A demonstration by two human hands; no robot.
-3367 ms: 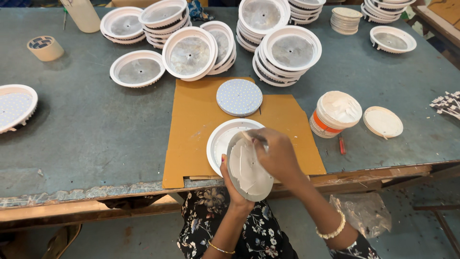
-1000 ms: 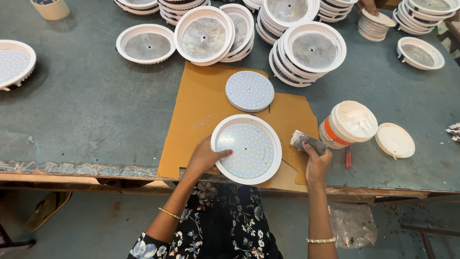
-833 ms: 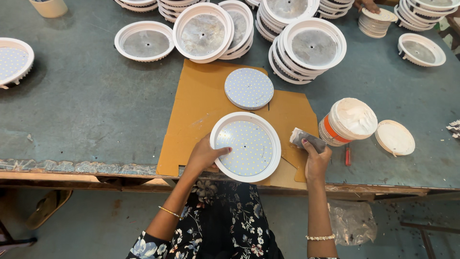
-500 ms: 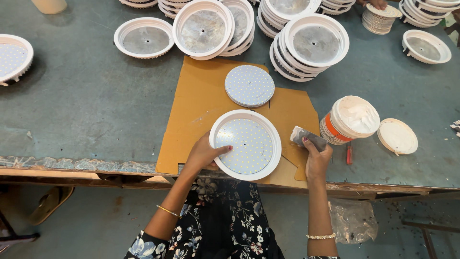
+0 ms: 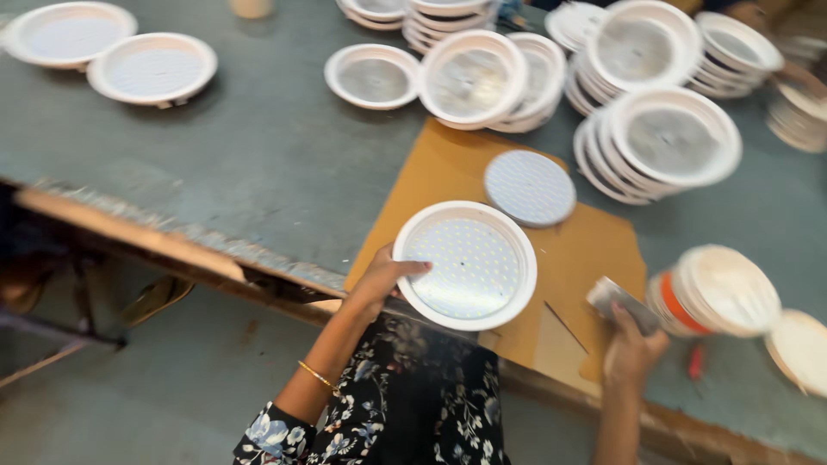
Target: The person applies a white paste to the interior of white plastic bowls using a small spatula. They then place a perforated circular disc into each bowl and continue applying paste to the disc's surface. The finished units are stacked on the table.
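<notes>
Far-left fixtures: two white round light fixtures (image 5: 153,69) are laid side by side at the top-left corner of the grey-green table (image 5: 258,155), well apart from the hands.
Table edge: a worn wooden edge strip (image 5: 172,250) is seen running diagonally below the fixtures.
Left hand: the left hand (image 5: 379,282) is closed on the left rim of the round LED panel light (image 5: 465,265), thumb laid over the rim, the other fingers hidden under it.
Panel light: it is held face up, dotted inner plate visible, over the near end of the brown cardboard sheet (image 5: 594,250), close to the table edge; slightly tilted.
Loose disc: a dotted round disc (image 5: 529,187) is laid flat on the cardboard just beyond the panel light, apart from it.
Stacks: stacks of white housings (image 5: 663,142) are set behind the cardboard, across the back of the table.
Right hand: the right hand (image 5: 633,349) is wrapped around a small grey block-shaped object (image 5: 622,303); blurred, so what kind of object it is cannot be told.
Tub: a white tub with an orange band (image 5: 715,293) is seen just beside the right hand.
Far-right lid: a pale round lid (image 5: 799,349) is laid flat next to the tub.
</notes>
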